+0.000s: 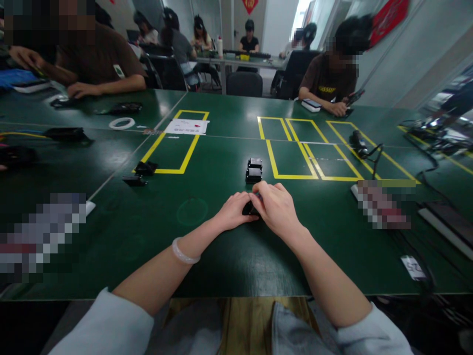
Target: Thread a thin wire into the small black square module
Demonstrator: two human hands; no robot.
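My left hand (232, 212) and my right hand (277, 209) meet over the green table (221, 266). Between them they grip a small black block-like piece (250, 208), its fingers-covered parts hidden, so its exact kind does not show. Both hands have their fingers closed around it. Just beyond my fingertips stand two similar shiny black pieces (254, 172), one behind the other. Off to the left lie two more black pieces, one dark and angular (146, 168) at the corner of a yellow tape outline, the other flatter (135, 181) in front of it.
Yellow tape outlines (275, 162) mark the table, with a white paper sheet (187, 126) at left. A white ring (121, 124) lies further left. A black device on a stand (358, 144) and cables (428, 167) are at right. Co-workers (328, 74) sit across.
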